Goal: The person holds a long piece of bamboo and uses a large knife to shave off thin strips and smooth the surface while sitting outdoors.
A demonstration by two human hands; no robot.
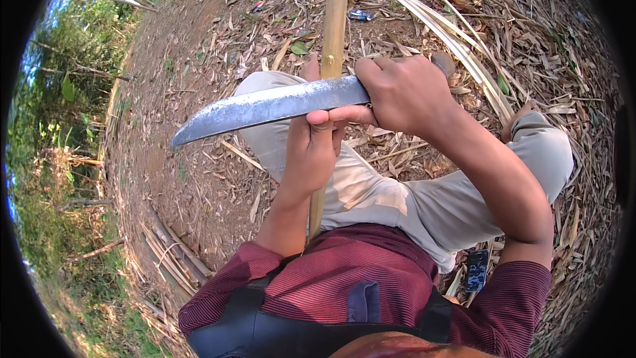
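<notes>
My right hand (411, 93) is wrapped around the handle of a machete, with the rounded handle end showing past the fist. Its broad, worn grey blade (265, 107) points left and lies crosswise over a long split bamboo strip (334, 20). The strip runs from the far edge down to my lap. Just below the blade, my left hand (313, 152) is closed around the strip, its thumb tip at the blade's near edge. An outstretched finger of my right hand meets that thumb. The blade hides part of the left hand and the strip.
I sit on ground littered with dry leaves and shavings, legs bent in pale trousers (530, 152). Long pale bamboo strips (457, 40) lie at the far right. Cut poles (173, 252) lie at the left. A crumpled blue wrapper (360, 15) and a dark flat object (476, 270) are nearby.
</notes>
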